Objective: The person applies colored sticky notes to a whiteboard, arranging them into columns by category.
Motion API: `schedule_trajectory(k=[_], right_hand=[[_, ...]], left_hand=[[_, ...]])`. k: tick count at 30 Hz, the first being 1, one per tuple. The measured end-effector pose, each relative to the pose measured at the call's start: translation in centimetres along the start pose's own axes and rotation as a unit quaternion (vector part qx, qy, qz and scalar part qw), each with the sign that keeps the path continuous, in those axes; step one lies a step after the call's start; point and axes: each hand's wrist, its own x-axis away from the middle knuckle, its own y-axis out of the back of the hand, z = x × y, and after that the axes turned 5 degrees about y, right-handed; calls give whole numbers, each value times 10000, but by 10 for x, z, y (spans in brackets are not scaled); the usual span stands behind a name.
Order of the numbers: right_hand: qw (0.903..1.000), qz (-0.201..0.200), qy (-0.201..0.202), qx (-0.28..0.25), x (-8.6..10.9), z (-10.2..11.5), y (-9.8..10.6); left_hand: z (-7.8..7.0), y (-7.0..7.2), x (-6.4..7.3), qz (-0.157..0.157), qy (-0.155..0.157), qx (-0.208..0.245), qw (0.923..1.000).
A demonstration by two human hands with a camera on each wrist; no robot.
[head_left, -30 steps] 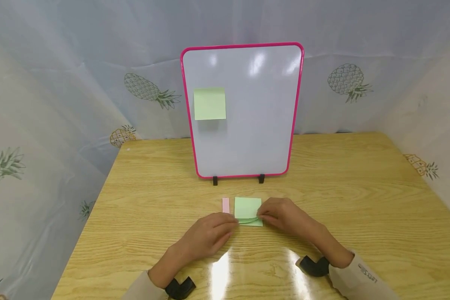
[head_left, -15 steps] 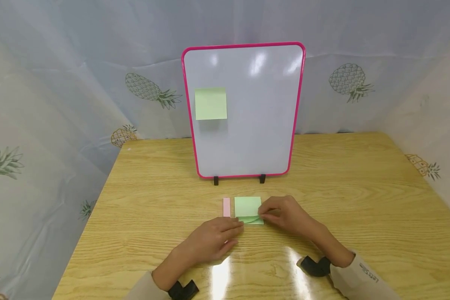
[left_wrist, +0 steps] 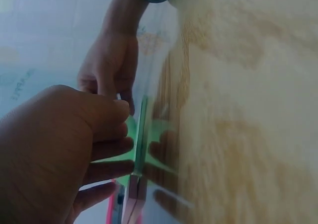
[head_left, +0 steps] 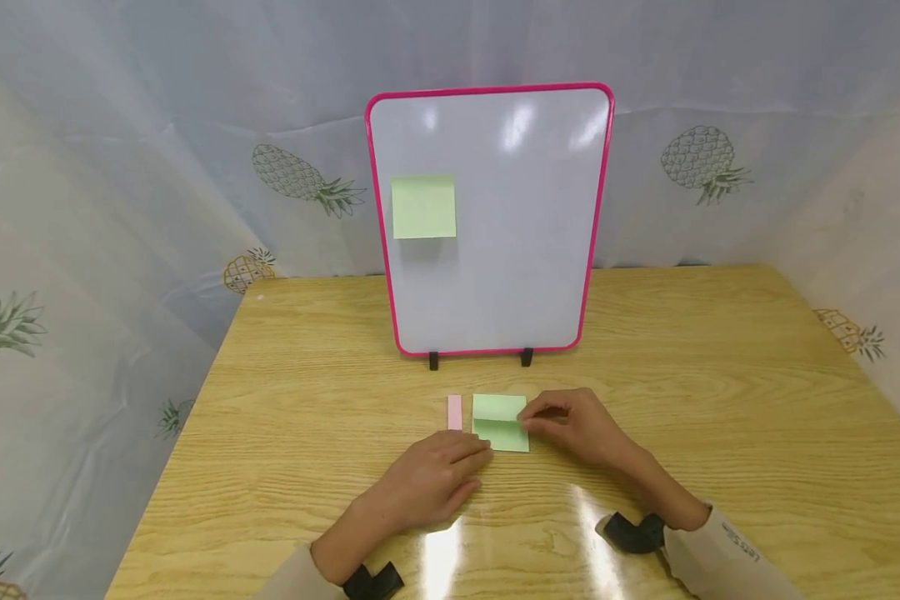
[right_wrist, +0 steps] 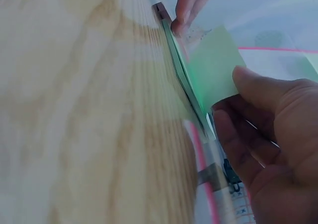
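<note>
A pad of green sticky notes [head_left: 510,440] lies on the table in front of the whiteboard. Its top sheet [right_wrist: 217,67] is lifted at the near edge, and my right hand [head_left: 581,427] pinches that sheet's right corner between thumb and fingertips. My left hand [head_left: 433,477] rests its extended fingers on the pad's near left corner. Just left of the pad lies a narrow pink sticky-note strip [head_left: 454,412], its near end meeting the left fingers. In the left wrist view, the green pad [left_wrist: 142,129] shows edge-on beyond the left fingertips.
A whiteboard [head_left: 525,242] with a pink frame stands upright behind the pad on small black feet [head_left: 527,357]. One pale green note [head_left: 423,207] sticks to its upper left. Pineapple-print curtains [head_left: 150,167] enclose the wooden table [head_left: 690,350] at back and sides.
My right hand has peeled the green sheet's near edge farther up and back, exposing more of the pad beneath. The left hand has shifted slightly right and flattened onto the pad's corner.
</note>
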Motion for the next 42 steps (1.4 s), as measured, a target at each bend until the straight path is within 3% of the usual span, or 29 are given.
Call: schedule_trajectory(k=[5, 12, 16, 19, 24, 34, 42], right_hand=[[9994, -263, 212, -75, 0, -5, -3], [9964, -770, -353, -62, -7, 21, -5], [9937, -1032, -429, -57, -6, 7, -7], [9914, -1203, -510, -93, -5, -10, -8], [9879, -1422, -616, -99, -6, -14, -8], [9828, -1691, -746, 29, -13, 14, -3], [9769, -1831, -1087, -159, -9, -17, -4]], left_hand=[[-2, 0, -2, 250, 169, -205, 9993], [-6, 1, -3, 665, 472, -421, 9958], [-7, 3, -4, 815, 532, -507, 9940], [-8, 3, -4, 835, 537, -533, 9936], [-8, 2, -5, 843, 564, -492, 9936], [-11, 2, -4, 933, 595, -590, 9921], [-13, 0, -4, 841, 520, -553, 9936]])
